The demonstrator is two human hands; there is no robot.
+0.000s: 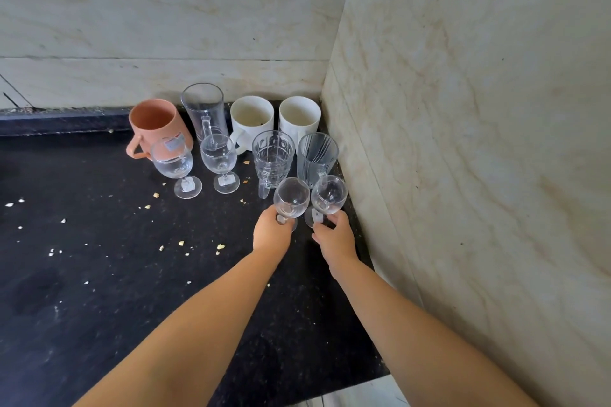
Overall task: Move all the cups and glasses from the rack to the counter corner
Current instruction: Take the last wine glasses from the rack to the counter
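My left hand [271, 231] grips the stem of a small wine glass [291, 196], held upright at the front of the group. My right hand [334, 236] grips the stem of a second small wine glass [329, 193] beside the right wall. Behind them in the black counter's [99, 274] corner stand a patterned glass mug [273, 158], a striped glass [316, 155], two white mugs [252, 119] [299, 116], a tall clear mug [204, 111], an orange cup [158, 124] and two more stemmed glasses [173, 160] [219, 155]. The rack is out of view.
Marble walls [463, 109] close the corner at the back and right. Pale crumbs [182, 243] lie scattered over the counter left of my arms. The counter's front edge [363, 383] runs at the lower right.
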